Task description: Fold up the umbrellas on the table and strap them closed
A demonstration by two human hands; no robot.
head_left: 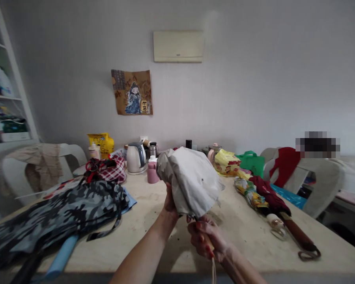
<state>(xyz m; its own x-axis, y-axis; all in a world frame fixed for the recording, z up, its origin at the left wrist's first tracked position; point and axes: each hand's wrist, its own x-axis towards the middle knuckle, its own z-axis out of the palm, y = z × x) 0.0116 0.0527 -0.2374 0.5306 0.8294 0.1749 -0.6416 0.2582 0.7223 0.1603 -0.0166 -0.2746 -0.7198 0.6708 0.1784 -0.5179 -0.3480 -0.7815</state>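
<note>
A light grey folding umbrella, its canopy loosely bunched, is held up over the middle of the table. My right hand is closed around its light brown handle, with a thin wrist cord hanging below. My left hand grips the canopy's left side; the thumb shows, while most of its fingers are hidden by fabric. On the left lies a camouflage umbrella, loosely folded with its strap loose, over a light blue handle. To the right are a dark red umbrella and a yellow patterned umbrella.
Along the back of the table stand a white kettle, a pink bottle, a yellow snack bag and a green bag. A plaid umbrella lies at left. White chairs stand on both sides; a person's blurred head appears at right.
</note>
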